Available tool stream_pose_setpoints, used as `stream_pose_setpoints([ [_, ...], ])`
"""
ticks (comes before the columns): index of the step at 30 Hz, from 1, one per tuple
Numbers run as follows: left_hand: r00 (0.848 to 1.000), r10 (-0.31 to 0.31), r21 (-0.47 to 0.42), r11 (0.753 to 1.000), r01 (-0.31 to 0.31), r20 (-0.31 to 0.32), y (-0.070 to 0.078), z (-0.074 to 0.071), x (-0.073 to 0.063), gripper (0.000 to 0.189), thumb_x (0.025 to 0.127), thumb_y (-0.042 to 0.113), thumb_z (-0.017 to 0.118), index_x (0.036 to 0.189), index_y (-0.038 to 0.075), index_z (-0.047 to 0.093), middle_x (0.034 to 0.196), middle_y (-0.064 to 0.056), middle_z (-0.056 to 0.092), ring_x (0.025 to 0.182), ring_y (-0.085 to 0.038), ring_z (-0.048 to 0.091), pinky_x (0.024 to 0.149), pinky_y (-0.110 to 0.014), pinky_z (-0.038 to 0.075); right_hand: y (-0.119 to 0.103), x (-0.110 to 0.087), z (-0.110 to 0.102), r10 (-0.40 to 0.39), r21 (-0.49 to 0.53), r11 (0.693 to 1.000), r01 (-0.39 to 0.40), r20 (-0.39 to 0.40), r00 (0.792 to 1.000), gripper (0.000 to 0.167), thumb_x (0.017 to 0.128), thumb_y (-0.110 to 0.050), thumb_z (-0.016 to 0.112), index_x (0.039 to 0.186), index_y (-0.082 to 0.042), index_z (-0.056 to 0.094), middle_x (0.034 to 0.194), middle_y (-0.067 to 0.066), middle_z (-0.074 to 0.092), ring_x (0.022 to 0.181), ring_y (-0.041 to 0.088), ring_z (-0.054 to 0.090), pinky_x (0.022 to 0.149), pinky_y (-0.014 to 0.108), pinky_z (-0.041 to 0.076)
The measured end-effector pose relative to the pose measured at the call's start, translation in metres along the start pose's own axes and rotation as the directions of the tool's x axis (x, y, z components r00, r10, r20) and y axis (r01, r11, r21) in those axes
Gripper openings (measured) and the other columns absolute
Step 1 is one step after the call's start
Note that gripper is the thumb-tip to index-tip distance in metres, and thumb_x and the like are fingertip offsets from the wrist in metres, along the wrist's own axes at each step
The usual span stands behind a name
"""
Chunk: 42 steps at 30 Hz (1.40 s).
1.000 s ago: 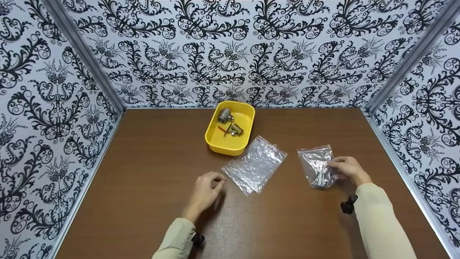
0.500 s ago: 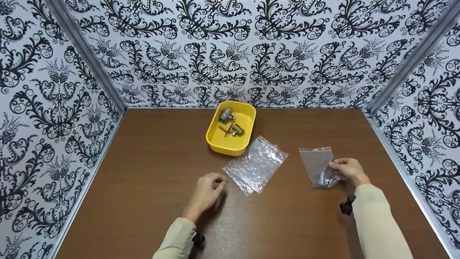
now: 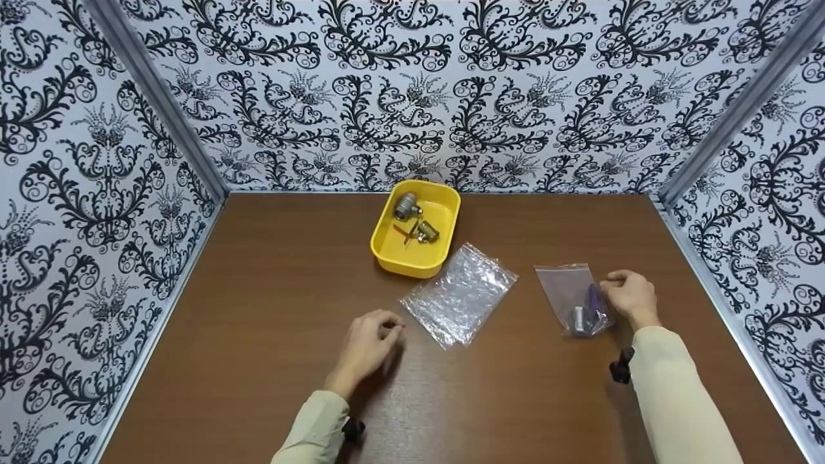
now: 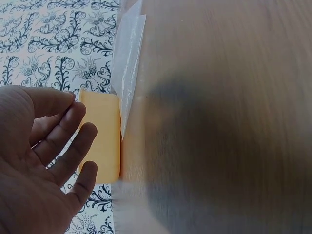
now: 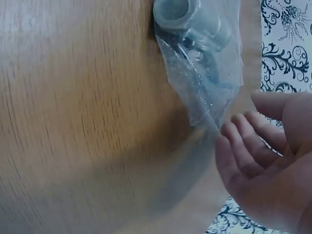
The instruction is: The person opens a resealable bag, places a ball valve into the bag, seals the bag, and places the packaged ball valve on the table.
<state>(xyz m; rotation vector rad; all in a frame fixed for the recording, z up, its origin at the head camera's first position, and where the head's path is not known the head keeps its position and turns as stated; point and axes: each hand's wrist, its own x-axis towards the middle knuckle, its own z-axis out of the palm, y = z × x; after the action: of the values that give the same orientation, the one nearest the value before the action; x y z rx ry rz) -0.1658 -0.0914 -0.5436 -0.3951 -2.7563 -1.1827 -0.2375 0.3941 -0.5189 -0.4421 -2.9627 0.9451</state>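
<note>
My right hand (image 3: 631, 298) is at the right edge of a clear zip bag (image 3: 559, 287), with its fingers loosely bent and nothing gripped. Inside the bag lie a grey metal pipe fitting (image 3: 579, 319) and a purple piece (image 3: 593, 299). The right wrist view shows the fitting's round open end (image 5: 175, 12) through the plastic, with my fingertips close by the bag's corner. Over the table, my left hand (image 3: 370, 341) hangs with loosely curled fingers and holds nothing. Just beyond it lie flat, overlapping clear bags (image 3: 459, 296).
A yellow tub (image 3: 403, 265) stands at the back centre, next to the flat bags. In it are a grey metal fitting (image 3: 406, 206), a brass-coloured fitting (image 3: 427, 231) and a thin red piece (image 3: 401, 230). Patterned walls enclose the brown table (image 3: 277, 270) at the back and sides.
My right hand has let go of the filled bag and drawn slightly up and right. The bag has settled on the table, its contents now in plainer sight. My left hand stays put.
</note>
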Motion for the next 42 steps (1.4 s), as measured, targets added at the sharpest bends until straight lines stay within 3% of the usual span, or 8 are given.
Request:
stream_pose_setpoints([
  [5, 1.000, -0.002, 0.009, 1.000, 0.002, -0.001, -0.001, -0.002, -0.001, 0.010, 0.090, 0.019, 0.067, 0.096, 0.015, 0.073, 0.096, 0.003, 0.072, 0.085, -0.012, 0.071, 0.083, -0.034, 0.055, -0.018, 0.003, 0.001, -0.092, -0.006, 0.996, 0.092, -0.084, 0.992, 0.037, 0.095, -0.021, 0.052, 0.124, 0.000, 0.060, 0.113, 0.024, 0.067, 0.101, 0.041, 0.063, 0.085, 0.052, 0.048],
  [9, 1.000, -0.001, 0.016, 1.000, 0.001, 0.010, 0.001, -0.003, -0.001, 0.010, 0.090, 0.020, 0.067, 0.096, 0.015, 0.073, 0.096, 0.003, 0.072, 0.086, -0.012, 0.071, 0.083, -0.034, 0.055, -0.042, 0.003, 0.010, -0.226, -0.021, 0.974, 0.225, -0.096, 0.969, 0.032, 0.096, -0.015, 0.051, 0.122, 0.000, 0.062, 0.110, 0.024, 0.067, 0.097, 0.039, 0.064, 0.082, 0.052, 0.050],
  [15, 1.000, -0.002, -0.010, 1.000, 0.002, 0.017, 0.006, -0.003, 0.003, 0.009, 0.090, 0.019, 0.066, 0.097, 0.017, 0.071, 0.098, 0.003, 0.071, 0.086, -0.012, 0.071, 0.082, -0.033, 0.056, -0.085, 0.004, 0.050, -0.410, 0.001, 0.911, 0.412, 0.100, 0.906, 0.032, 0.093, -0.012, 0.060, 0.121, 0.004, 0.061, 0.112, 0.025, 0.068, 0.102, 0.041, 0.065, 0.091, 0.053, 0.050],
  [19, 1.000, -0.005, -0.013, 1.000, 0.006, 0.023, 0.008, -0.001, 0.006, 0.009, 0.090, 0.019, 0.066, 0.098, 0.018, 0.070, 0.101, 0.003, 0.071, 0.088, -0.013, 0.071, 0.083, -0.033, 0.056, -0.105, 0.006, 0.077, -0.445, -0.011, 0.891, 0.454, 0.176, 0.878, 0.040, 0.090, -0.012, 0.063, 0.123, 0.010, 0.056, 0.117, 0.030, 0.063, 0.110, 0.046, 0.060, 0.098, 0.055, 0.045],
  [24, 0.999, -0.015, -0.004, 1.000, 0.015, 0.034, 0.008, 0.005, 0.008, 0.012, 0.090, 0.018, 0.066, 0.101, 0.017, 0.070, 0.106, 0.001, 0.070, 0.098, -0.017, 0.069, 0.090, -0.037, 0.054, -0.111, 0.008, 0.098, -0.384, -0.060, 0.915, 0.400, 0.183, 0.905, 0.049, 0.089, -0.018, 0.063, 0.129, 0.009, 0.051, 0.126, 0.031, 0.056, 0.120, 0.047, 0.052, 0.104, 0.057, 0.039],
  [28, 1.000, 0.009, -0.021, 1.000, -0.008, 0.025, 0.008, 0.012, 0.010, 0.018, 0.089, 0.014, 0.066, 0.107, 0.013, 0.070, 0.110, -0.001, 0.069, 0.107, -0.022, 0.066, 0.096, -0.042, 0.050, -0.110, 0.007, 0.108, -0.336, -0.083, 0.931, 0.354, 0.178, 0.925, 0.051, 0.088, -0.021, 0.066, 0.129, 0.005, 0.053, 0.127, 0.027, 0.055, 0.119, 0.046, 0.052, 0.101, 0.056, 0.041],
  [35, 0.999, 0.055, -0.063, 0.997, -0.054, 0.002, 0.010, 0.018, 0.012, 0.021, 0.088, 0.011, 0.066, 0.109, 0.008, 0.068, 0.111, -0.008, 0.069, 0.107, -0.024, 0.065, 0.097, -0.044, 0.048, -0.112, 0.004, 0.112, -0.318, -0.092, 0.937, 0.338, 0.182, 0.930, 0.050, 0.082, -0.018, 0.070, 0.126, 0.002, 0.057, 0.122, 0.025, 0.058, 0.112, 0.043, 0.056, 0.094, 0.056, 0.045],
  [42, 0.997, 0.077, -0.089, 0.993, -0.077, -0.006, 0.010, 0.020, 0.011, 0.024, 0.087, 0.008, 0.066, 0.111, 0.005, 0.067, 0.116, -0.013, 0.067, 0.111, -0.029, 0.064, 0.098, -0.047, 0.047, -0.117, 0.002, 0.111, -0.305, -0.082, 0.944, 0.318, 0.143, 0.942, 0.029, 0.082, -0.016, 0.071, 0.108, -0.003, 0.066, 0.095, 0.013, 0.067, 0.087, 0.029, 0.062, 0.077, 0.045, 0.048],
])
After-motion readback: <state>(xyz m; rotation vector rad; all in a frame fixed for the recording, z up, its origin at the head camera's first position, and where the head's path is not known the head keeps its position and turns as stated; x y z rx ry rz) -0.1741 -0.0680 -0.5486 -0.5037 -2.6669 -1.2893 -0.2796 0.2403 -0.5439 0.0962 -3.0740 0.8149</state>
